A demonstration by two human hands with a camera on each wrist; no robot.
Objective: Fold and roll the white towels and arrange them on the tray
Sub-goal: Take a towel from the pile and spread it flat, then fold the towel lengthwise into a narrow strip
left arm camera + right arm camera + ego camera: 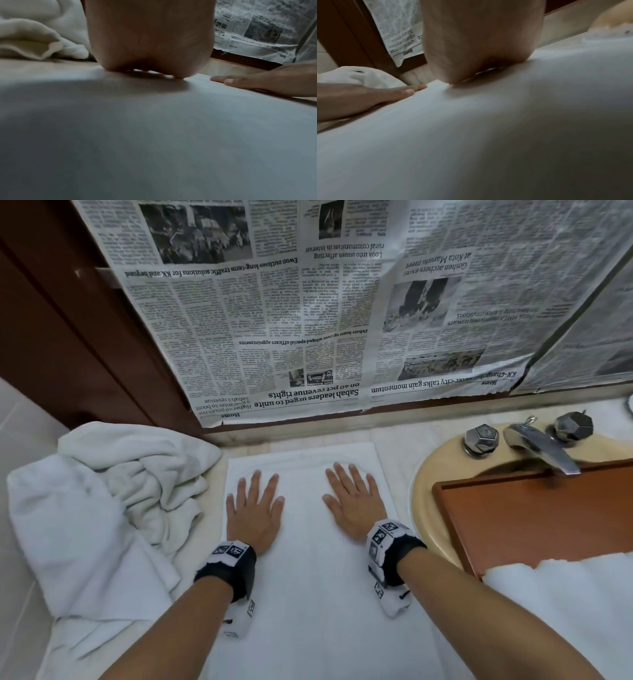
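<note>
A flat towel (pixel 308 559) lies on the counter (pixel 394 446) in front of the person, its far edge near the wall. The left hand (pixel 255 508) and right hand (pixel 354 501) rest on its far half, side by side and apart. Left of it a towel heap (pixel 102 508) touches its edge. To the right sits the sink (pixel 424 491), with the tray (pixel 534 518) across it and the tap (pixel 541 446) behind. Another towel (pixel 565 604) lies on the tray's near end. Newspaper (pixel 308 302) hangs on the wall behind the counter.

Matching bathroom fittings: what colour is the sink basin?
Pale yellow-beige sink, clearest in the head view.
</note>
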